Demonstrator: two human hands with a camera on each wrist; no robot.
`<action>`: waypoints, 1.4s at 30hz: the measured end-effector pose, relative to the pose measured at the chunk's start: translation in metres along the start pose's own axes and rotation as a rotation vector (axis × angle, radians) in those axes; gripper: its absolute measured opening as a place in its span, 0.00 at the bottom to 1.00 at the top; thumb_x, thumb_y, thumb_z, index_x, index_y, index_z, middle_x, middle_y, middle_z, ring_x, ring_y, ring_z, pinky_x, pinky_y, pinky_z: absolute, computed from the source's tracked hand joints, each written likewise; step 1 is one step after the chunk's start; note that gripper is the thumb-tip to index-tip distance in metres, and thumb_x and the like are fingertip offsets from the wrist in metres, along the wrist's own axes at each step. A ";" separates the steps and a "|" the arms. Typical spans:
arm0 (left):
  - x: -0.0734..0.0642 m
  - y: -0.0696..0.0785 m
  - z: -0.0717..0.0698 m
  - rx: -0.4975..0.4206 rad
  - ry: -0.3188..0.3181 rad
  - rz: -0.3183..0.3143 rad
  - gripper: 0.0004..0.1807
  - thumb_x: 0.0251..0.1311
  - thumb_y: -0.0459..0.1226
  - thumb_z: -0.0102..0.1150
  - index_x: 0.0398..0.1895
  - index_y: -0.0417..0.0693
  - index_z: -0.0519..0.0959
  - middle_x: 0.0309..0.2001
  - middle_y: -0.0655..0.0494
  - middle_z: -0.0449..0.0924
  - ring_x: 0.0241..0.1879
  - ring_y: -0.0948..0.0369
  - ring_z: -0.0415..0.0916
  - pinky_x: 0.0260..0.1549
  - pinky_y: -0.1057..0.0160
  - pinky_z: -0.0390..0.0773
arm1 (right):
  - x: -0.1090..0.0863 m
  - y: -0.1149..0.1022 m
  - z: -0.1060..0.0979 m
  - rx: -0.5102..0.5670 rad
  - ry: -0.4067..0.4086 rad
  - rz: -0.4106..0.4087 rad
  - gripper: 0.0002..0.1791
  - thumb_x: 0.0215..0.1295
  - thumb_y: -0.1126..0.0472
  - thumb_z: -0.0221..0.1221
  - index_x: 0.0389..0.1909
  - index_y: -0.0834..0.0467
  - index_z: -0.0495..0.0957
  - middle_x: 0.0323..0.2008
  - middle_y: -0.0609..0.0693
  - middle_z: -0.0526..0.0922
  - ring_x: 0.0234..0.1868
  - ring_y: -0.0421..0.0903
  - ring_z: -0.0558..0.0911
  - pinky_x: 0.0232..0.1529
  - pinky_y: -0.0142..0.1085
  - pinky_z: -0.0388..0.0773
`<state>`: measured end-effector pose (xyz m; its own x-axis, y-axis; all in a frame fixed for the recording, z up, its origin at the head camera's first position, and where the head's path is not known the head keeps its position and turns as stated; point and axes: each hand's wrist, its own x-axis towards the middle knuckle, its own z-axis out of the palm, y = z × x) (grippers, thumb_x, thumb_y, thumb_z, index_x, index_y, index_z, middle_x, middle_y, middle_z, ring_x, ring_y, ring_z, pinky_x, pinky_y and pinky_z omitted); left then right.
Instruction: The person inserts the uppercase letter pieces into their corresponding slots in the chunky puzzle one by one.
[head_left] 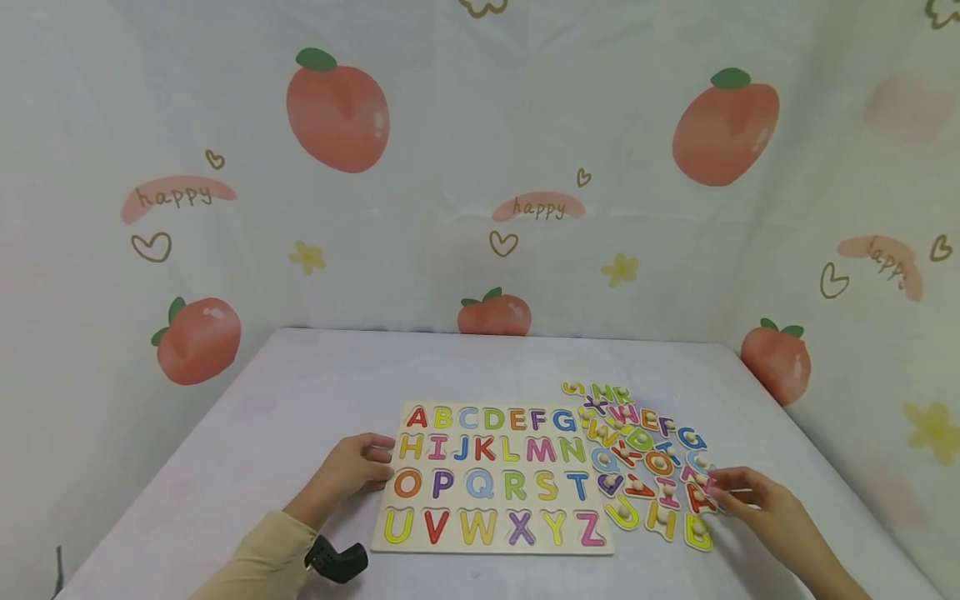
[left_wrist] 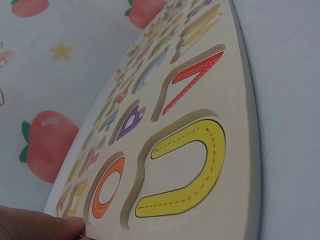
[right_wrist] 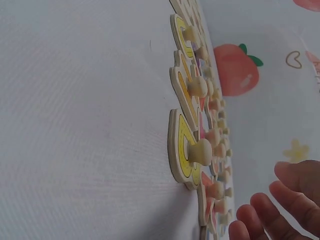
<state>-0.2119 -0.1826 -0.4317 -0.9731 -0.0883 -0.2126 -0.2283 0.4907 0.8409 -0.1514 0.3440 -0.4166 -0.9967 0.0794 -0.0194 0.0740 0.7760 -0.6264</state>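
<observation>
A wooden alphabet board [head_left: 492, 550] lies on the table, with coloured letters A to Z printed in its recesses. At its left edge rests my left hand [head_left: 348, 471], fingers loosely bent; in the left wrist view a fingertip [left_wrist: 67, 226] touches the board's edge near the O recess. To the board's right lies a pile of letter pieces with round wooden knobs. My right hand [head_left: 765, 508] is over the right side of that pile, its fingertips close to a red A piece [head_left: 699, 497]. In the right wrist view its fingers [right_wrist: 267, 215] are spread and hold nothing.
A yellow B piece [head_left: 697, 533], an orange H piece [head_left: 662, 521] and a yellow U piece [head_left: 621, 514] form the near edge of the pile. Some pieces overlap others. A black strap-like device [head_left: 337, 560] sits at the left wrist. A fruit-print curtain [head_left: 420, 250] surrounds the table.
</observation>
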 end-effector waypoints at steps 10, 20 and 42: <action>0.000 0.001 0.001 -0.001 0.013 -0.023 0.25 0.51 0.27 0.67 0.55 0.36 0.76 0.40 0.45 0.80 0.34 0.58 0.78 0.33 0.64 0.83 | 0.008 0.005 0.008 0.009 -0.052 0.086 0.28 0.61 0.46 0.63 0.52 0.65 0.76 0.43 0.54 0.83 0.40 0.46 0.82 0.33 0.32 0.76; 0.000 0.002 0.001 0.025 0.013 -0.007 0.25 0.50 0.27 0.67 0.55 0.36 0.76 0.39 0.47 0.81 0.33 0.59 0.77 0.34 0.63 0.84 | 0.014 0.007 0.014 0.033 -0.060 0.132 0.30 0.56 0.47 0.67 0.49 0.68 0.77 0.33 0.47 0.81 0.35 0.43 0.80 0.28 0.31 0.72; -0.001 0.001 0.000 0.016 0.013 -0.020 0.25 0.49 0.27 0.67 0.55 0.37 0.76 0.40 0.46 0.81 0.34 0.59 0.77 0.32 0.64 0.83 | 0.015 0.001 0.014 -0.085 -0.055 0.071 0.19 0.55 0.53 0.69 0.39 0.65 0.82 0.32 0.51 0.85 0.30 0.41 0.77 0.26 0.30 0.71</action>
<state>-0.2117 -0.1823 -0.4303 -0.9688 -0.1098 -0.2224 -0.2471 0.5028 0.8283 -0.1672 0.3372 -0.4281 -0.9890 0.1035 -0.1054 0.1448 0.8201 -0.5536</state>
